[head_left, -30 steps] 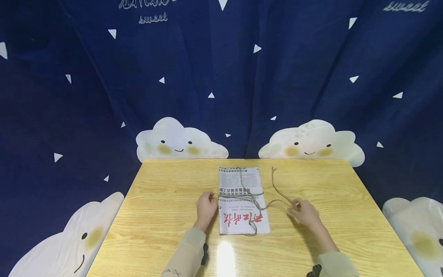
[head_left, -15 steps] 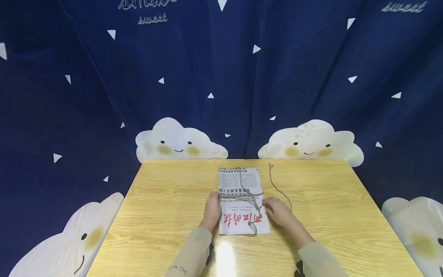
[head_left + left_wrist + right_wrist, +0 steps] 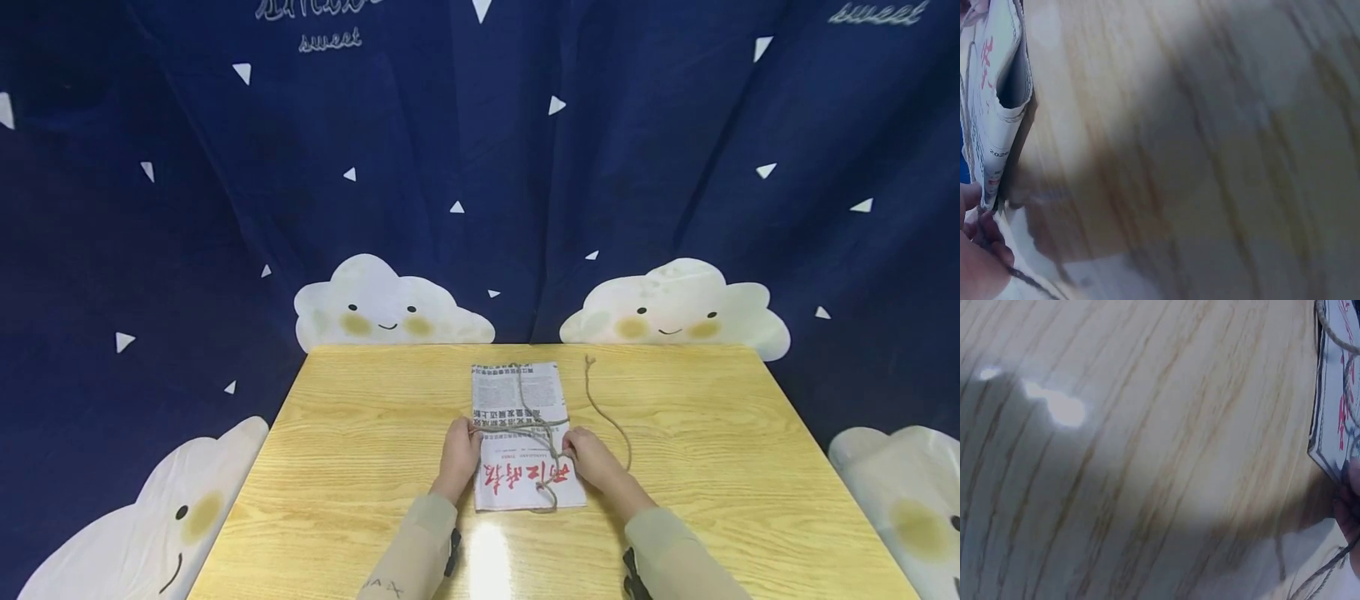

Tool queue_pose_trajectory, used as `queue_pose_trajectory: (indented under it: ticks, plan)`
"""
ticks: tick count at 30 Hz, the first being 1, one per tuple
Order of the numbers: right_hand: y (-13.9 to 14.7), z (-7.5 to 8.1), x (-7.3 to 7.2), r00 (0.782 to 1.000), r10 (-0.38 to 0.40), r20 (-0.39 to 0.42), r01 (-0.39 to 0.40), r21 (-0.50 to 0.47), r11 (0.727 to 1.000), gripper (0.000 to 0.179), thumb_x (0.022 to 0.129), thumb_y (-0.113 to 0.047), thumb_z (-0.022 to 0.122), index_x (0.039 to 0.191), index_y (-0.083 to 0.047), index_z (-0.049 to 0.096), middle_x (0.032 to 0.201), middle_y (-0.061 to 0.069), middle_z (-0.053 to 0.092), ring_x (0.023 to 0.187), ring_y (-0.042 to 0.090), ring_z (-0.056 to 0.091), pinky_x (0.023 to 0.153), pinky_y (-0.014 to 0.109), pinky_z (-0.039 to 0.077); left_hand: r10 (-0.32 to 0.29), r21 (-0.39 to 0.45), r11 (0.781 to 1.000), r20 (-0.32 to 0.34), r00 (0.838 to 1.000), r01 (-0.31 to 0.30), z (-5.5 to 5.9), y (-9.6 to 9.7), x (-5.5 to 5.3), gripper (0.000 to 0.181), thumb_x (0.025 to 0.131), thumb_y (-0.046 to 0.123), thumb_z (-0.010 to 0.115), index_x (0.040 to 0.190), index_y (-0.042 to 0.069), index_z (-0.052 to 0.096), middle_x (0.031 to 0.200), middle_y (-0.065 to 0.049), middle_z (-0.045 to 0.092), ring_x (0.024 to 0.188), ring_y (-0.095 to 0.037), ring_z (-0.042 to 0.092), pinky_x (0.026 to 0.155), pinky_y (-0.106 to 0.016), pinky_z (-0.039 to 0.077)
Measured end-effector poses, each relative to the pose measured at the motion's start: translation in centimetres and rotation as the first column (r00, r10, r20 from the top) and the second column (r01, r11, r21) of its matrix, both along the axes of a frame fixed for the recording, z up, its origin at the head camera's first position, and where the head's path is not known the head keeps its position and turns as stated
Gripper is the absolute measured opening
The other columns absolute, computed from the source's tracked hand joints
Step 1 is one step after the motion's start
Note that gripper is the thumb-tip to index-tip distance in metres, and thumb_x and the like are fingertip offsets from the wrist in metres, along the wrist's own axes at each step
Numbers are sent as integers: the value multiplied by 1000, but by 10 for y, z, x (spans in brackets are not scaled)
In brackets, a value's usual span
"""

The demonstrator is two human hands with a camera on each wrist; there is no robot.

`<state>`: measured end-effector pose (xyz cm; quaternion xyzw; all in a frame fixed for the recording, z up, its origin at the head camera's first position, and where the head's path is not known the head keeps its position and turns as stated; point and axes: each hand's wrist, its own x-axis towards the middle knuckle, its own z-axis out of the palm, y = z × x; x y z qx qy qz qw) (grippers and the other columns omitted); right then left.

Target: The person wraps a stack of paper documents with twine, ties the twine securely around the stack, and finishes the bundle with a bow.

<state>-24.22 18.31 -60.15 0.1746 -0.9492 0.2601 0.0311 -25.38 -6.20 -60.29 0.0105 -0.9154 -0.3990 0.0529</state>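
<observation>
A folded newspaper [image 3: 517, 392] with red and black print lies on the table, brown twine [image 3: 519, 428] running across and along it. At its left edge, my left hand [image 3: 459, 457] pinches the twine; the left wrist view has these fingers [image 3: 985, 262] curled on a strand beside the paper's layered folds. My right hand [image 3: 594, 460] pinches another stretch of twine at the right edge. Only part of that hand [image 3: 1352, 500] shows at the border of the right wrist view. Between the hands the strands cross right of the paper's middle.
A loose twine end [image 3: 600, 407] with a knotted tip curves over the wooden table [image 3: 360, 417] right of the newspaper. A short twine tail [image 3: 552, 493] lies over the paper's near edge. Behind the table hangs a dark blue curtain [image 3: 420, 150] with clouds.
My right hand has come left from the open table to the newspaper's right edge, bringing twine along. My left hand has shifted slightly right, onto the left edge. The newspaper has barely moved.
</observation>
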Motion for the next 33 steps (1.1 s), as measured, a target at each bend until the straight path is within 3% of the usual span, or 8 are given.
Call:
queue_pose_trajectory:
  ticks: [3, 6, 10, 16, 22, 33]
  plan:
    - [3, -1, -1, 1000, -25, -6, 25, -29, 999, 12, 82, 1, 61, 77, -7, 53, 72, 0, 51, 69, 15, 51, 66, 36, 50, 2, -23, 1000, -49, 999, -3, 0, -3, 1, 8, 87, 8, 60, 83, 3, 55, 76, -3, 47, 69, -14, 47, 59, -26, 47]
    - [6, 2, -2, 998, -60, 16, 61, -68, 996, 12, 84, 1, 59, 78, -6, 52, 69, 0, 52, 65, 14, 52, 62, 33, 50, 18, 19, 1000, -37, 999, -17, 1, -5, 0, 9, 89, 7, 56, 82, 4, 52, 74, -3, 47, 67, -14, 46, 57, -25, 45]
    - [11, 6, -3, 992, -82, 97, 97, -151, 984, 13, 85, 5, 55, 78, -4, 49, 65, 1, 53, 61, 12, 53, 55, 25, 48, 60, 151, 987, 21, 998, -62, 0, -7, 0, 9, 90, 0, 50, 83, 2, 46, 75, -8, 53, 68, -18, 53, 56, -27, 48]
    - [23, 8, -4, 969, -67, 239, 136, -282, 950, 13, 88, 7, 50, 78, 0, 46, 66, 7, 56, 59, 15, 57, 52, 20, 48, 135, 275, 952, 12, 991, -133, -2, -13, 0, 10, 87, -8, 48, 82, 0, 43, 80, -16, 61, 73, -26, 61, 59, -31, 53]
    - [36, 10, -2, 945, -98, 312, 197, -304, 932, 11, 89, 6, 48, 80, 1, 48, 64, 8, 55, 56, 16, 56, 48, 20, 45, 166, 242, 957, -11, 986, -158, -2, -27, 0, 14, 87, -8, 48, 79, 1, 42, 75, -14, 59, 66, -23, 55, 54, -29, 48]
    - [44, 10, -3, 921, -133, 367, 256, -311, 915, 6, 89, 6, 49, 85, 2, 52, 67, 10, 57, 59, 17, 57, 50, 22, 49, 155, 169, 974, -20, 988, -149, -3, -46, 2, 17, 89, -5, 48, 76, 2, 39, 66, -8, 45, 61, -19, 46, 51, -28, 40]
